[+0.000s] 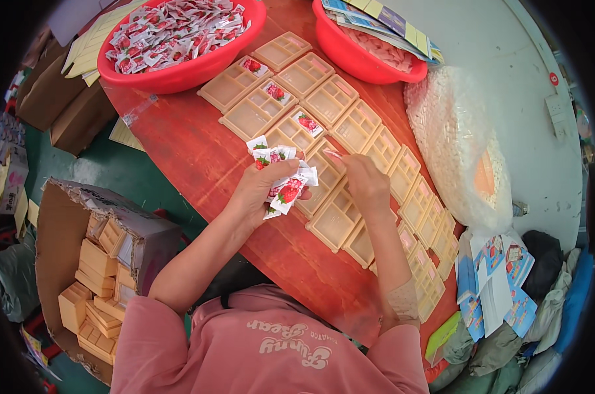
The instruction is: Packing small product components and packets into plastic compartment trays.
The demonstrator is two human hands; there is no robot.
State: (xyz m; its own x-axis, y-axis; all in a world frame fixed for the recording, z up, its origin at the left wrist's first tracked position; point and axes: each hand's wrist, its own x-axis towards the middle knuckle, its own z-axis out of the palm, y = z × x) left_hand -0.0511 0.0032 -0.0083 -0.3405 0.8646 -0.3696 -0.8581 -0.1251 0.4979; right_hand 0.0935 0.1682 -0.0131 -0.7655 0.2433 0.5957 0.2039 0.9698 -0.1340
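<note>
A bunch of small white sachets point(287, 192) printed with red strawberries is held in my left hand point(252, 190), fingers wrapped round it. My right hand point(366, 182) pinches a single sachet point(334, 155) over a beige compartment tray point(323, 169). Rows of such shallow trays lie side by side across the red table point(287, 253). Three of the trays on the far left side each have a strawberry sachet point(308, 123) in a compartment. Several trays in the right-hand row hold something pinkish in one narrow slot. My right forearm hides part of the near row.
A red basin point(179, 77) heaped with sachets stands at the far left of the table. Another red basin point(363, 71) holds pinkish pieces under printed sheets. At the right leans a clear bag point(455, 144) of pale pieces. Beige trays fill a cardboard box point(159, 243) at lower left.
</note>
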